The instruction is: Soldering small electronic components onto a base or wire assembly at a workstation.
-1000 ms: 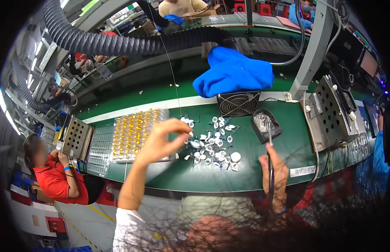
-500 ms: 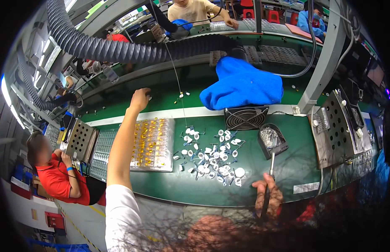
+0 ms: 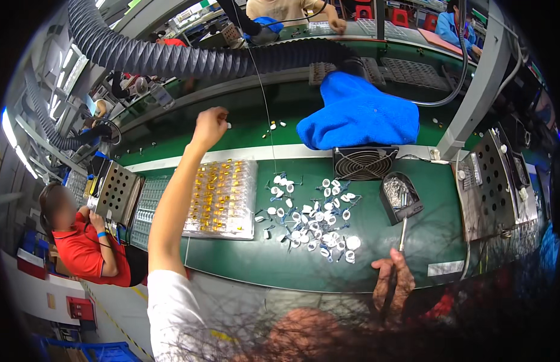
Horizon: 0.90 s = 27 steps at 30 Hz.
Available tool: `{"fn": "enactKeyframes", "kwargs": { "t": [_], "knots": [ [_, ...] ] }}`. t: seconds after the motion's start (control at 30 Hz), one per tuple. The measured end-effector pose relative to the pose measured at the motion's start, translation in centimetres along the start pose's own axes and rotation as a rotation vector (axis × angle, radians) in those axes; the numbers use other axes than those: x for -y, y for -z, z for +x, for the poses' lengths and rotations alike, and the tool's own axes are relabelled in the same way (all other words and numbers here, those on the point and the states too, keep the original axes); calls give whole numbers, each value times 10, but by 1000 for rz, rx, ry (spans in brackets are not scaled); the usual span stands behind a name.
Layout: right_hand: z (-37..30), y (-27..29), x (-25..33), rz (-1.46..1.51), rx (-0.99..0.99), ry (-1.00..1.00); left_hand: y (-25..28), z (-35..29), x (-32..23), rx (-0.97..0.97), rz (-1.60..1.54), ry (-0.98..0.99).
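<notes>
A green table [image 3: 280, 265] carried the things. A clear tray [image 3: 222, 192] of yellow parts lay on its left part, with a perforated metal box [image 3: 115, 192] beyond it at the left end. Small white parts [image 3: 313, 217] lay scattered at the middle. Behind them stood a black fan [image 3: 364, 163], and a blue cloth [image 3: 358, 117] lay further back. A dark holder [image 3: 400, 196] sat right of the parts, beside a perforated metal plate [image 3: 494, 181].

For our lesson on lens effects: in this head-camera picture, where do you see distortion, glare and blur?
Head view: the fisheye bends the green bench edge into a curve and leaves a black rim; the lamps at far left glare white; loose hair hangs blurred across the bottom, partly veiling the right hand; the raised left hand is sharp.
</notes>
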State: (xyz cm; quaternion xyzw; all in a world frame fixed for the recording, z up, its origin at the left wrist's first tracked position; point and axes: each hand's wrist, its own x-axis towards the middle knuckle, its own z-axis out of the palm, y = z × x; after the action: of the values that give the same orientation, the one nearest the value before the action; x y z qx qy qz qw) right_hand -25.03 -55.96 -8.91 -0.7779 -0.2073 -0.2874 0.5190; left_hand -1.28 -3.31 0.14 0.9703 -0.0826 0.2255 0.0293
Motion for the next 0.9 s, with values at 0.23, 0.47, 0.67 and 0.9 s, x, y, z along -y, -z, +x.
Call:
{"fn": "enactKeyframes", "kwargs": {
  "t": [0.23,0.47,0.67,0.9],
  "knots": [
    [4,5,4,-25,-18,46,74,-73,-92,-59,-1099,339],
    [20,-7,28,17,31,49,84,-123,-220,231,-1503,160],
    [17,-11,16,32,-24,-7,55,-117,-292,734,-1417,-46],
    [22,-12,16,18,39,42,30,-123,-314,497,-1130,-74]
  ]
}}
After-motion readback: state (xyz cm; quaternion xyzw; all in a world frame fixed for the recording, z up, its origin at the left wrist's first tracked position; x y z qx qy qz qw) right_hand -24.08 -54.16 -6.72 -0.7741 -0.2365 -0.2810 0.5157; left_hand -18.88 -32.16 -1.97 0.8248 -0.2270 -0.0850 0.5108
